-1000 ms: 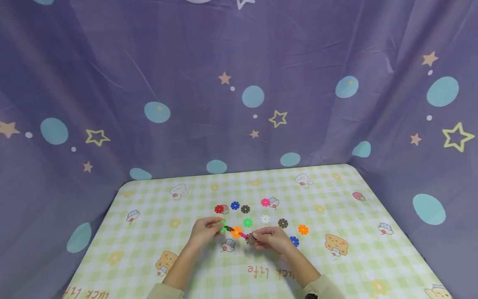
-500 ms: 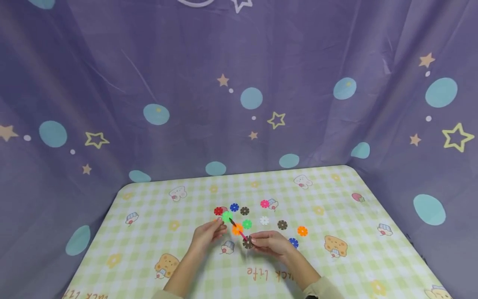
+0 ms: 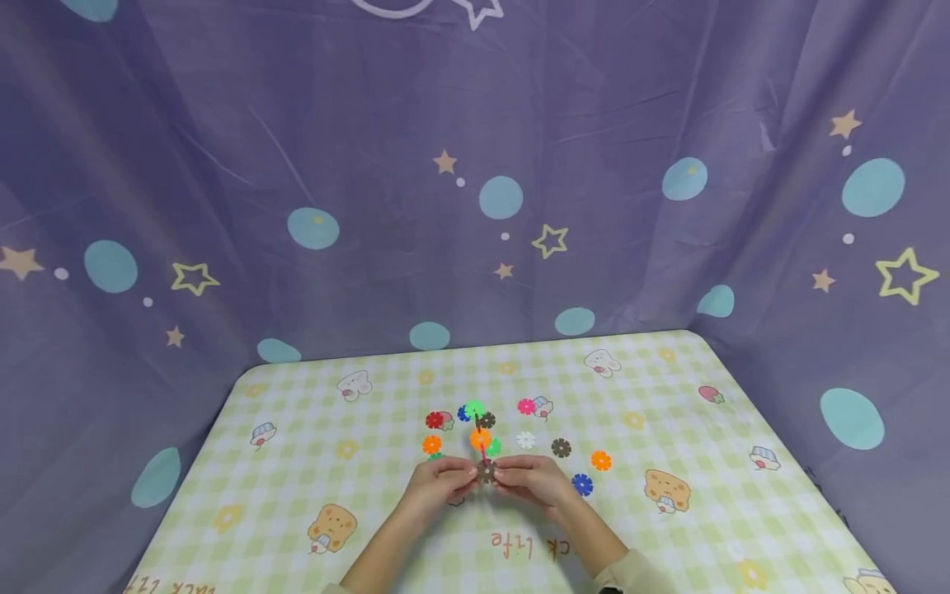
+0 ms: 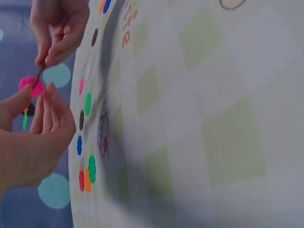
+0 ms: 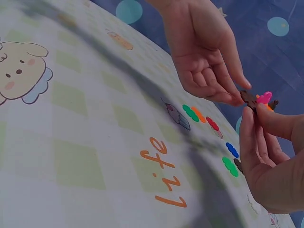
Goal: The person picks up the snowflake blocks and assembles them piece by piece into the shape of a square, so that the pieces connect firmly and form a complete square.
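Note:
A chain of slotted plastic snowflake discs is held up above the table, pointing away from me. At its near end is a brown disc [image 3: 486,472], its slots facing me. My left hand [image 3: 436,485] pinches this disc's left edge between thumb and fingertips. On the opposite edge, my right hand [image 3: 536,482] pinches it the same way. Beyond it come a pink disc [image 4: 31,86] seen edge-on from the head, an orange disc [image 3: 481,439], a dark brown one seen edge-on, and a light green disc [image 3: 474,409] at the far end.
Loose discs lie flat on the checked tablecloth [image 3: 297,462]: a red disc [image 3: 434,420] and orange disc [image 3: 432,445] to the left, a white disc [image 3: 525,440], brown disc [image 3: 561,448], blue disc [image 3: 582,484] and pink disc [image 3: 526,406] to the right. A purple curtain [image 3: 386,272] hangs behind.
The chain has swung from slanting left to pointing straight away from me. My left hand has left the green end and come right to pinch the near brown disc beside my right hand.

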A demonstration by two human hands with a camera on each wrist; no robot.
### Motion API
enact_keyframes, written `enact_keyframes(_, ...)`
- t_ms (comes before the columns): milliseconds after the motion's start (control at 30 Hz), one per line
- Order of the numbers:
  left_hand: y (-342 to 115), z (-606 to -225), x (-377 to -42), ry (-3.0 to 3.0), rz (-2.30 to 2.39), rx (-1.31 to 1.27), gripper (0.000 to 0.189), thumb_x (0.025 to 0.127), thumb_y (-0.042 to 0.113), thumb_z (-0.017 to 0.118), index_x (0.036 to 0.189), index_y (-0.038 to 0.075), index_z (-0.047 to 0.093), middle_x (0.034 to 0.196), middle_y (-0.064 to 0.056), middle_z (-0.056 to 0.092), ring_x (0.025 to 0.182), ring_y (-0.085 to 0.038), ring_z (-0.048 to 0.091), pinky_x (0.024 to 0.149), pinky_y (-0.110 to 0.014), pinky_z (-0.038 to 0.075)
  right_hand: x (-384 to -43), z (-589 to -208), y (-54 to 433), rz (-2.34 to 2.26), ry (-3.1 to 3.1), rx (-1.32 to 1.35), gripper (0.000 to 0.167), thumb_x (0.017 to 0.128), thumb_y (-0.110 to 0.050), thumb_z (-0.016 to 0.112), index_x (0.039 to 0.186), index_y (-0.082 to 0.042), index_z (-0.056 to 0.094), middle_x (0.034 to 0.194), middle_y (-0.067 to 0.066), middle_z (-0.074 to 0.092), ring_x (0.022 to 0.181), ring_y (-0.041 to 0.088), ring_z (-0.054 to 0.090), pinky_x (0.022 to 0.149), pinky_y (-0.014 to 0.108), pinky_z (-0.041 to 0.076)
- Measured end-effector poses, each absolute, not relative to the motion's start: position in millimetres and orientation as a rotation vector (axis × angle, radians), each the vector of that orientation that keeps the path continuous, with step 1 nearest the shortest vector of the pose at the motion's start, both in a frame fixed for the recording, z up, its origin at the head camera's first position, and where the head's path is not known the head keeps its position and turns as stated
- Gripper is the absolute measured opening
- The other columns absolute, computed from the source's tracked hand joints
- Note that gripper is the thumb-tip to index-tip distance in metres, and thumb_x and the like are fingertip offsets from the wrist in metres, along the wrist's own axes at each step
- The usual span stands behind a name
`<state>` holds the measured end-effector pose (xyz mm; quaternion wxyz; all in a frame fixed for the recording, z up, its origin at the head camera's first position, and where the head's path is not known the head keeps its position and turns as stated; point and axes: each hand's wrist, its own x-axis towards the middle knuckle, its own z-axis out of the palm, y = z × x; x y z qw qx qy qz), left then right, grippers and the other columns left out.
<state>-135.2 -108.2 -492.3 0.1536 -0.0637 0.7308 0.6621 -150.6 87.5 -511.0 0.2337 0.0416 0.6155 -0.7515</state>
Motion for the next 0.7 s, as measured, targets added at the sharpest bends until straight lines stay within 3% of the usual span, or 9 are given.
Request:
enact_keyframes(500,-104.7,-498.1,-132.6,2.134,1.932,-0.266,0.026,0.085,0.007,0.07,0.104,-0.011,0.068,0.086,-0.013,0.075,0.068,-0.008,0.068,0.063,-0.024,0.058,-148.2,-516.1,82.1,-2.027,1.791,0.149,0.037,0.084,-0.008,0.071,0.116,0.009,0.063,0.093,0.01,0.075,0.078,0.012,0.072,0.078,0.028,0.06)
enact_keyframes(700,-111.5,-496.8,-135.4,2.134,1.924,-0.259,0.026,0.086,0.006,0.068,0.104,-0.013,0.066,0.084,-0.009,0.075,0.068,-0.008,0.067,0.063,-0.022,0.057,-149.9,-514.4,100.9,-1.926,1.997,0.151,0.039,0.083,-0.012,0.073,0.116,0.007,0.063,0.096,0.015,0.075,0.079,0.016,0.072,0.076,0.031,0.06)
